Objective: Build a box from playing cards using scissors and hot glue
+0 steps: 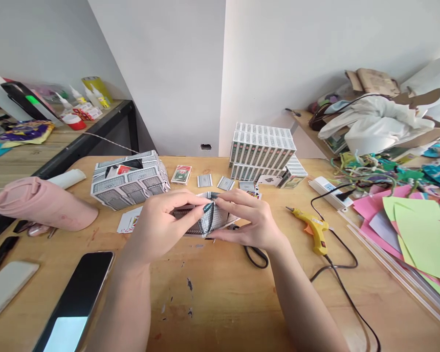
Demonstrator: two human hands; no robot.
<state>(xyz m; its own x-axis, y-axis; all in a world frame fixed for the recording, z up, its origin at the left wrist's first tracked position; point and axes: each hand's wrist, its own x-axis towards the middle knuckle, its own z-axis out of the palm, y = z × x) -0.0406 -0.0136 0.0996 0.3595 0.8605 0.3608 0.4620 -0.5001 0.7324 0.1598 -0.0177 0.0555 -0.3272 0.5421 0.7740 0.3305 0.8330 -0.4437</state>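
In front of me, both hands grip a small piece made of joined playing cards (214, 218), patterned backs outward, standing at an angle like a folded box. My left hand (170, 215) pinches its upper left edge between thumb and forefinger. From the other side my right hand (251, 215) holds it, fingers on top and thumb low. Fingers hide part of the piece. Behind my left hand stands a box built of playing cards (130, 183), with an opening on top. Loose face-up cards (127, 221) lie beside my left wrist.
Stacked card packs (262, 149) stand at the back, near a red card pack (181, 174) and loose cards (225, 183). A yellow glue gun (315, 227) lies right, its cable trailing from a power strip (324, 188). Left are a pink tumbler (47, 203) and a phone (78, 298).
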